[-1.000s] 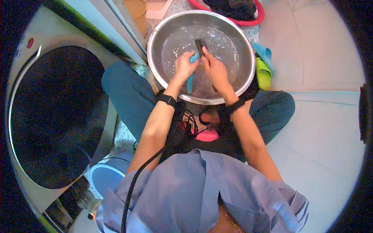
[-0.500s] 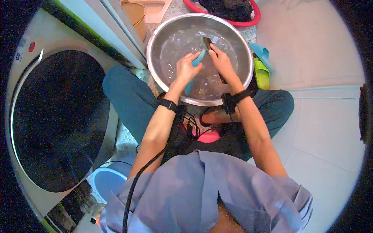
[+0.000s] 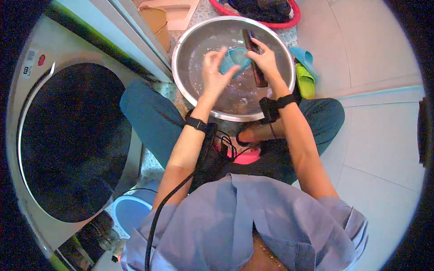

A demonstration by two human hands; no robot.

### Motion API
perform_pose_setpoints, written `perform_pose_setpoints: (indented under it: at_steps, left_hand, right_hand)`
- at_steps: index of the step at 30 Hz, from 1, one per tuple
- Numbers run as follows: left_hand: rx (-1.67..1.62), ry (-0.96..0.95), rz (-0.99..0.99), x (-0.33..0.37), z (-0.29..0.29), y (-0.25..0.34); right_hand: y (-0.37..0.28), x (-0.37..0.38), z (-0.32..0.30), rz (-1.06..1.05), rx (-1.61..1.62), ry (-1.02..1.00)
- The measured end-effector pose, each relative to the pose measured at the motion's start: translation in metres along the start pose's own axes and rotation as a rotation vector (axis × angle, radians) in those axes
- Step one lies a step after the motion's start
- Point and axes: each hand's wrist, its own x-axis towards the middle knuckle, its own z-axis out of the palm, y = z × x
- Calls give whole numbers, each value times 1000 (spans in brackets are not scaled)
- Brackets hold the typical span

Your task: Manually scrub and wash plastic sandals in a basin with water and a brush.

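Note:
A large round metal basin (image 3: 289, 72) holds water in front of me. Over it, my left hand (image 3: 213, 74) grips a blue slipper (image 3: 233, 56) by its left side, thumb and fingers apart around it. The slipper is tilted and slightly blurred. My right hand (image 3: 267, 61) holds a dark brown brush (image 3: 258, 77), with its long body slanting across the basin beside the slipper. The right thumb tip is close to the slipper's right edge; whether it touches cannot be told. The brush's bristles are hidden.
A light blue slipper (image 3: 302, 56) and a green slipper (image 3: 305, 83) lie right of the basin. Beyond it stands a red basket (image 3: 289, 22) with dark cloth. A washing machine (image 3: 34, 83) is at left, a blue bucket (image 3: 118, 208) near its base. A black cable (image 3: 156, 217) crosses my left side.
The blue slipper has been turned from edge-on to a broader face and raised between my hands. The brush has swung to a steeper slant, and my right hand has moved slightly right.

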Motion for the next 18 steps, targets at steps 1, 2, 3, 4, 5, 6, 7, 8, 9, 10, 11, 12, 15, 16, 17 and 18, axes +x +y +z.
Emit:
perform_pose_setpoints:
  at_steps: [1,2,3,4,5,6,7,8,9,10,11,12,15,16,17,18]
  left_hand:
    - [-83,63,-167,3,-6,-12]
    - [-170,127,-333,6,-13,-24]
    - [-458,51,-501,6,-18,-39]
    - [-745,-23,-663,5,-24,-55]
    - [-640,-160,-546,3,-29,-70]
    - [-827,-302,-564,6,-24,-64]
    - [-1011,-449,-584,6,-26,-46]
    - [-1192,-599,-600,8,-24,-36]
    - [-1152,-609,-649,7,-23,-33]
    - [-1083,-613,-661,5,-21,-28]
    - [-1013,-617,-673,1,-15,-21]
    - [-943,-622,-683,1,-13,-14]
    - [-1016,-556,-820,-3,-1,-24]
    - [-1020,-517,-875,-3,1,-24]
    - [-1035,-428,-872,-4,8,-28]
    - [-1036,-328,-870,-6,13,-38]
  right_hand:
    - [-23,-6,-5,145,68,-21]
    - [-14,2,-9,137,72,-45]
    - [-15,2,-12,103,166,-77]
    - [-20,3,-12,64,262,-116]
    - [-26,4,-12,36,236,-140]
    - [-22,7,-19,15,200,-144]
    - [-21,9,-26,0,209,-142]
    - [-21,13,-33,-30,219,-137]
    - [-24,16,-36,-49,278,-140]
    - [-25,19,-38,-68,337,-144]
    - [-24,22,-38,-85,332,-141]
    - [-23,22,-34,-64,286,-166]
    - [-18,25,-18,-159,-11,-144]
    - [-15,24,-19,-148,-175,-105]
    - [-12,23,-21,-137,-339,-68]
    - [-13,20,-17,-133,-492,-40]
